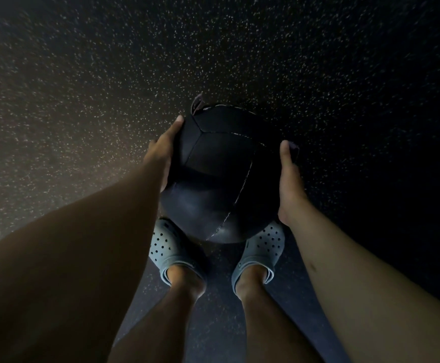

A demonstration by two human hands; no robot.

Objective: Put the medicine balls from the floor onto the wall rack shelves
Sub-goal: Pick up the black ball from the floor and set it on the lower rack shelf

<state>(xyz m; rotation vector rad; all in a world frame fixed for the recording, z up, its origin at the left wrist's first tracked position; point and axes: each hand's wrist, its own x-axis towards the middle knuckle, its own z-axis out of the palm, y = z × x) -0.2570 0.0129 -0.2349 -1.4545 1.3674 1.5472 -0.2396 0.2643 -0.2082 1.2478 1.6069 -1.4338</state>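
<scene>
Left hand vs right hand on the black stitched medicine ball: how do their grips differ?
The left hand sits on the ball's left side, reaching farther up; the right hand sits on its right side, lower. The left hand lies in shadow; the right hand is more lit. Both press flat on the black stitched medicine ball, thumbs up, holding it above the grey perforated clogs.

One medicine ball (219, 176), two hands (161, 155) (291, 184), two clogs (173, 251) (262, 254)
</scene>
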